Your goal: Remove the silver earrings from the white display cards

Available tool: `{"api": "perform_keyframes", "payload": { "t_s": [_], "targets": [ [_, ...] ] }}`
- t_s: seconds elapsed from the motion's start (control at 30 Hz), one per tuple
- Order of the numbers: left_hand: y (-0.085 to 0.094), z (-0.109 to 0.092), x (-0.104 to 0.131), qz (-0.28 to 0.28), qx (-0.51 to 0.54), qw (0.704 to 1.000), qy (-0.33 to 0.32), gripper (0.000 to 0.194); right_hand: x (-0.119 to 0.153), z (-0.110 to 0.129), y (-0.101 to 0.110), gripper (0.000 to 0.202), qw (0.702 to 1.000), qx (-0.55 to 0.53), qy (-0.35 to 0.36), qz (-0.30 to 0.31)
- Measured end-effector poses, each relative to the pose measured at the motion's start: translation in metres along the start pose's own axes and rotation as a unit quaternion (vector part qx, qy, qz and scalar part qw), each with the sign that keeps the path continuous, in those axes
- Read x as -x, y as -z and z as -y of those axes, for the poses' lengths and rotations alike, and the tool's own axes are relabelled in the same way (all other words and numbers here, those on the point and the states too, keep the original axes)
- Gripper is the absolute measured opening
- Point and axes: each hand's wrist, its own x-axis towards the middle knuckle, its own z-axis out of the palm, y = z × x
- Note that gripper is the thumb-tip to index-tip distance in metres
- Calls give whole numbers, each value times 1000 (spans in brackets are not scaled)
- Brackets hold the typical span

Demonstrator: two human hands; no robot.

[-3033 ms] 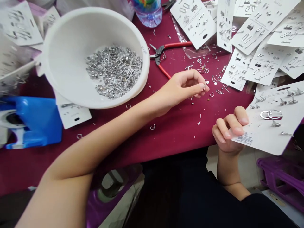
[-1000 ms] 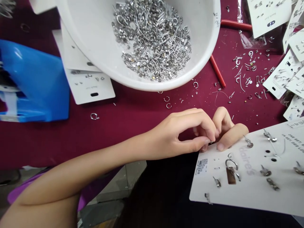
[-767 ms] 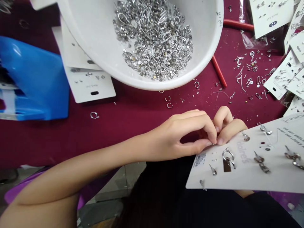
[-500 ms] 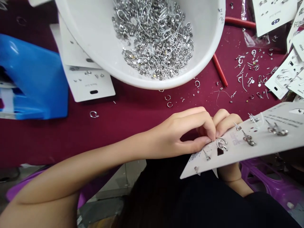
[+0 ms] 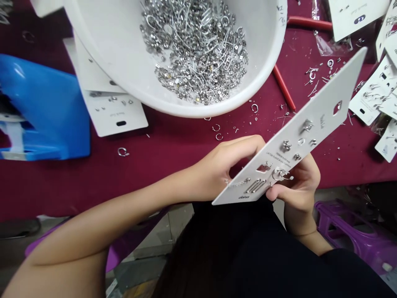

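A white earring card (image 5: 328, 99) stands tilted in front of me, its printed front toward me. Hoops, studs and paperclip-shaped earrings (image 5: 256, 186) are fixed on it. My right hand (image 5: 300, 186) grips the card's lower right side, with the thumb on the front beside a hoop and the fingers behind. My left hand (image 5: 223, 165) is at the card's back left side, fingers curled. The card hides those fingertips, so what they pinch cannot be made out.
A white tub (image 5: 173, 107) of loose metal earrings stands ahead on the dark red tablecloth (image 5: 173, 145). Left are more earring cards (image 5: 124, 114) and a blue plastic holder (image 5: 56, 111). Right lie red-handled pliers (image 5: 283, 87), scattered hoops and further cards (image 5: 369, 99). A purple stool (image 5: 350, 231) is below.
The card has been turned from its back, lying nearly flat, to its front, tilted upright. My right hand now shows with its thumb on the front, and my left fingertips have gone behind the card.
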Motion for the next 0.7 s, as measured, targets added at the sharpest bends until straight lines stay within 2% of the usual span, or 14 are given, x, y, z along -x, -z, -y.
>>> {"api": "perform_keyframes", "payload": {
  "t_s": [0.1,0.2,0.33,0.43,0.57,0.7],
  "targets": [
    [0,1,-2,32,78,996,-42,9,0,0,-2,35,1000,21,-5,-18],
    [1,-2,-4,15,97,994,-38,10,0,0,-3,24,998,45,-12,-39],
    [7,-10,-5,-29,166,986,-16,7,1,-5,3,34,995,59,19,-79],
    [11,-17,-4,-31,204,978,-14,7,0,-9,11,39,992,75,57,-80],
    [17,-22,-2,-22,156,987,-30,7,-3,-10,19,38,983,135,65,-110],
    [22,-22,-3,-20,0,994,-108,4,-4,-10,24,48,969,178,95,-143]
  ]
}}
